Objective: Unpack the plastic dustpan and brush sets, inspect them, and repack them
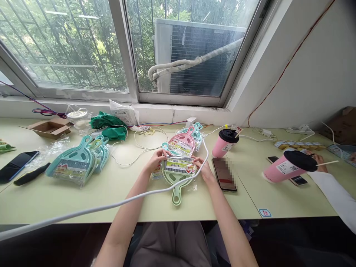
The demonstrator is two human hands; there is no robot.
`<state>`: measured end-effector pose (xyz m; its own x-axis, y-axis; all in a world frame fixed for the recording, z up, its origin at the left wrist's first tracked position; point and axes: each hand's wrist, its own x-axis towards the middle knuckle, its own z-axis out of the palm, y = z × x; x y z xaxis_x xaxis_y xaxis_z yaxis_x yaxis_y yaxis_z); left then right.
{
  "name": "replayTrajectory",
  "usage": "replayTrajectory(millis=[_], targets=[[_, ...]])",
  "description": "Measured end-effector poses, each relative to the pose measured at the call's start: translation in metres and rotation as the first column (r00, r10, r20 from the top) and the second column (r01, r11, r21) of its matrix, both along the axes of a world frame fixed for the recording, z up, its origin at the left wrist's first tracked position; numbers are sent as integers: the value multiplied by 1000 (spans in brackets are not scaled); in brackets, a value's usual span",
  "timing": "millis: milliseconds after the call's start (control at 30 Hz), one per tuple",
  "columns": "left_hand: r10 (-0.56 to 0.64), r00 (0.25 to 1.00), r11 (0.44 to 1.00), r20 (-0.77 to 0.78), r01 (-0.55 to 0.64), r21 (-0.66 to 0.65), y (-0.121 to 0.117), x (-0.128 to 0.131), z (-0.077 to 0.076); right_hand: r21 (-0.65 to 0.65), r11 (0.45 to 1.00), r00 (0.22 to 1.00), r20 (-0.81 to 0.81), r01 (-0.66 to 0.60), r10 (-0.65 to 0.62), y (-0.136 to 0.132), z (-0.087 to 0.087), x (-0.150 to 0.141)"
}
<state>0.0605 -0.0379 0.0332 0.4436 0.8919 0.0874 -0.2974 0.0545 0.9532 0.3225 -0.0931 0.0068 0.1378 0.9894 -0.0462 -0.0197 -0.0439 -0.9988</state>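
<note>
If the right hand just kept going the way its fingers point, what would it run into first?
The right hand already touches the wrapped green dustpan. Past that, the pink dustpan looks next in line, though heights are hard to judge from this one view.

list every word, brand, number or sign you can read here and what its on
"10", as best it reads: sticker on the table's front edge

Too small or blurred to read:
green dustpan's label
pink dustpan's label
both pink cups' labels
white packet's print
</note>
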Motion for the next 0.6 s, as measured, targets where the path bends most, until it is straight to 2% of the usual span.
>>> replayTrajectory(millis=[100,267,600], targets=[[18,1000,999,23,-17,-28,1,-1,0,12,999,999,-21,-30,30,0,2,4],[65,996,997,56,-63,-36,2,-2,-1,6,987,987,8,-164,163,0,2,12],[42,998,998,56,-39,-51,0,1,2,16,980,978,-62,-200,201,-3,-3,7]])
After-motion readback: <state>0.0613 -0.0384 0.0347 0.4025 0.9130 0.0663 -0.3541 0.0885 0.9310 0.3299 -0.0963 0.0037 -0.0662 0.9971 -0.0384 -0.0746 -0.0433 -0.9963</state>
